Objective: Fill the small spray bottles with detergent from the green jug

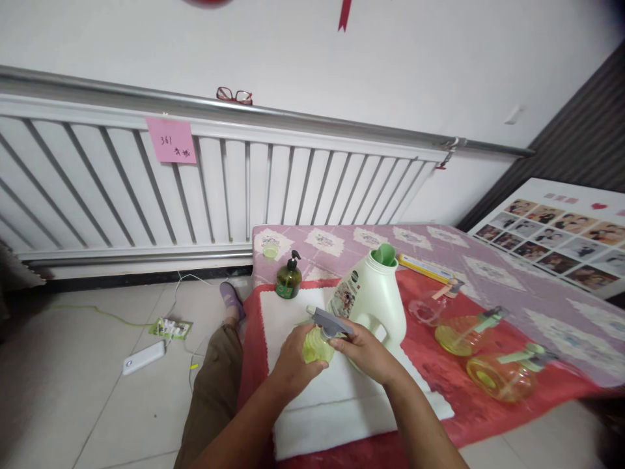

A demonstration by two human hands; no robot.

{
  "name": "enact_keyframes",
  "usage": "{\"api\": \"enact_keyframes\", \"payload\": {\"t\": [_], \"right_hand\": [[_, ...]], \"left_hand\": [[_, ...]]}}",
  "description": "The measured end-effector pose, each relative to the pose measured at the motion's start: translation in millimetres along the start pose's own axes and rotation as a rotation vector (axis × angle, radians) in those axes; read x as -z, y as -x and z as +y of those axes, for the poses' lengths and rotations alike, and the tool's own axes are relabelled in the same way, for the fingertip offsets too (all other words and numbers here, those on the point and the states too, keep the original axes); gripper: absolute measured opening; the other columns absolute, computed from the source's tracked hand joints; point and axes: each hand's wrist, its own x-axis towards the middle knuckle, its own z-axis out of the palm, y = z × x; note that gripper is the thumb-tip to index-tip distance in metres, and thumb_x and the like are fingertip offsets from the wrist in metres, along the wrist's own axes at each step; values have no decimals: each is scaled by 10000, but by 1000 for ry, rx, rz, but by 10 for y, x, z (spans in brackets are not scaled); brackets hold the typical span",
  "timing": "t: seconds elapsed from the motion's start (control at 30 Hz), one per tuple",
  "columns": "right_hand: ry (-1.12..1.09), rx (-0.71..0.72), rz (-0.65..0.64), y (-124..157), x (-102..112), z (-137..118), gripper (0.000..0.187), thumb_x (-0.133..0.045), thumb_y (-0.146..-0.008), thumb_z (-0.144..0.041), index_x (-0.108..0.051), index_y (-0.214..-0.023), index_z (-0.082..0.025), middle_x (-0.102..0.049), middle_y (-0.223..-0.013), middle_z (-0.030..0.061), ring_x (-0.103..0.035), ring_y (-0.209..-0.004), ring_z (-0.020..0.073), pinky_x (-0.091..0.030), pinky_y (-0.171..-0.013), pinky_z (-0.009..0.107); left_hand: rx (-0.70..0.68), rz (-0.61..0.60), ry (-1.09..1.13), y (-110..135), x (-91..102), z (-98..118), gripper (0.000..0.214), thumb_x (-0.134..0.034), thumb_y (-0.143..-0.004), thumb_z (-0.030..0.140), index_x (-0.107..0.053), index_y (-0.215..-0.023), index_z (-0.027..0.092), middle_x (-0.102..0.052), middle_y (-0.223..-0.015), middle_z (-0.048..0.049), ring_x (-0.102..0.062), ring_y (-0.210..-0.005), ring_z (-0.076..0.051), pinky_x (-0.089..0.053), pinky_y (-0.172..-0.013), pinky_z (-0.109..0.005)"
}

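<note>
A small spray bottle [318, 345] with yellowish liquid is upright over the white cloth. My left hand [294, 362] wraps round its clear body. At the bottle's neck, the fingers of my right hand [364, 350] close on the grey spray head [328, 322]. Whether the head is screwed down tight cannot be seen. Just behind my hands stands a large pale green detergent jug [383, 296], its neck uncapped, with a green spout inside. A dark green pump bottle [288, 279] is to the left of it.
Two yellow-filled spray bottles [461, 335] and a clear one [433, 307] lie on the red cloth [430, 365] at right. Behind are a green cap [270, 250] and yellow box [424, 268]. A radiator [303, 189] lines the wall; a power strip [170, 327] is on the floor.
</note>
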Motion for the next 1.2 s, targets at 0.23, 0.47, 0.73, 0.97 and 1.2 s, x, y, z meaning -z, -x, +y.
{"api": "enact_keyframes", "payload": {"t": [0.23,0.47,0.73,0.97,1.2], "right_hand": [[-131,-49,-95,-30,67,-32,385,-672,-821,-393,-633,-1188,-285,-702,-1129,35,-627,-1042,225,-436,-969,416],[-154,-47,-127,-77,65,16,361,-663,-822,-403,-639,-1159,-275,-703,-1109,31,-631,-1015,213,-442,-950,393],[48,-37,63,-24,-77,-68,299,-654,-804,-340,-638,-1089,-248,-669,-919,8,-605,-845,195,-478,-772,317],[31,-109,297,55,-305,-88,199,-628,-760,-288,-618,-954,-243,-635,-847,-11,-592,-800,189,-472,-733,304],[47,-182,513,-4,-511,-76,242,-645,-698,-284,-496,-885,-247,-614,-836,-16,-582,-783,182,-462,-723,325]], "left_hand": [[31,-61,9,-20,35,-27,680,-728,-616,153,-503,-1254,220,-566,-1256,-89,-516,-1171,-291,-384,-1021,-451],[39,-94,40,-30,56,-41,684,-717,-628,148,-481,-1265,221,-551,-1281,-87,-496,-1201,-294,-365,-1042,-459],[6,-86,52,-25,68,32,686,-688,-624,129,-444,-1259,217,-541,-1270,-84,-497,-1193,-288,-367,-1043,-456],[-33,-90,36,42,25,19,693,-637,-676,104,-397,-1314,229,-502,-1328,-91,-464,-1244,-270,-340,-1084,-460],[33,-71,42,59,-21,-52,713,-657,-689,116,-375,-1334,226,-479,-1366,-110,-453,-1279,-279,-335,-1099,-469]]}}
